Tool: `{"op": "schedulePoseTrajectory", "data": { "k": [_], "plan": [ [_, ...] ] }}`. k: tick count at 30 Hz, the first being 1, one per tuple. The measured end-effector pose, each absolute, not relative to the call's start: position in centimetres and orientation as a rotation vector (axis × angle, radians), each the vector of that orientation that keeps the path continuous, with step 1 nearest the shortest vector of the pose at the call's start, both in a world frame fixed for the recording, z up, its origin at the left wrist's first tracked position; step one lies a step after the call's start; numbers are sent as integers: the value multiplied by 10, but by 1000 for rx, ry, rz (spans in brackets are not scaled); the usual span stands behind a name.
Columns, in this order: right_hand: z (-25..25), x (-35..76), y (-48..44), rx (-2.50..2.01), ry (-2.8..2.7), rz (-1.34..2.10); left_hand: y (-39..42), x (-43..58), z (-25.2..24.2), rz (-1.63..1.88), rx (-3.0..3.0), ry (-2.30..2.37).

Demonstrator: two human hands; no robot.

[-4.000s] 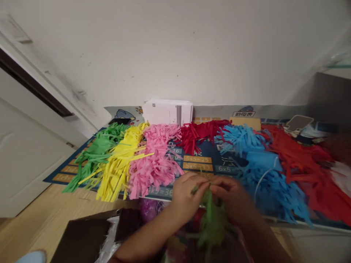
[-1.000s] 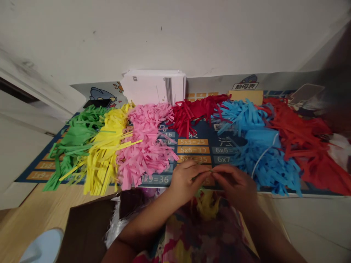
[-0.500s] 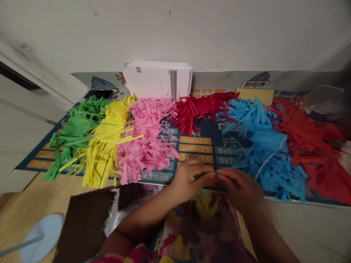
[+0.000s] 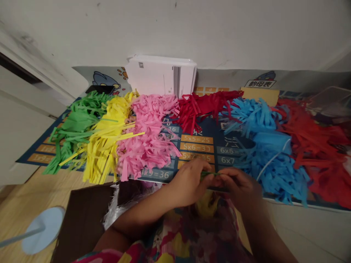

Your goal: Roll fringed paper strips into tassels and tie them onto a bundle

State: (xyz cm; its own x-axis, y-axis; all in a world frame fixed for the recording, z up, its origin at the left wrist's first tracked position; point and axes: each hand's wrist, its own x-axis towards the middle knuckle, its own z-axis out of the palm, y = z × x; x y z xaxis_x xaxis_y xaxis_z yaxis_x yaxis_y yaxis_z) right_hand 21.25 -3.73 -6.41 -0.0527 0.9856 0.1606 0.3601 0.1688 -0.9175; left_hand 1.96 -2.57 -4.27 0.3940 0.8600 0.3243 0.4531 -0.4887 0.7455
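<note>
Your left hand [image 4: 189, 182] and right hand [image 4: 237, 186] meet at the near edge of the multiplication mat [image 4: 203, 146], fingertips pressed together. Both pinch a thin green strip [image 4: 210, 173] held level between them, one hand at each end. A yellow bundle [image 4: 207, 204] hangs just below the hands, partly hidden. Pink strips [image 4: 148, 135] lie to the left; blue strips [image 4: 268, 153] lie to the right.
</note>
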Motion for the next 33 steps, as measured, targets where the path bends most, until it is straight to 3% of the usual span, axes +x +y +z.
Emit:
{"op": "schedulePoseTrajectory", "data": {
  "k": [5,10,19,33],
  "plan": [
    [-62,210,-38,-1305,-1649,836,-25,18,-44,973,2030,1008],
    [-65,209,-41,-1341,-1395,1107,-23,18,-45,1025,2017,969],
    [-64,216,-44,-1361,-1703,785,-19,18,-44,1089,2100,957],
    [-59,213,-58,-1392,-1527,730,-27,26,-51,1426,2437,988]
  ]
}}
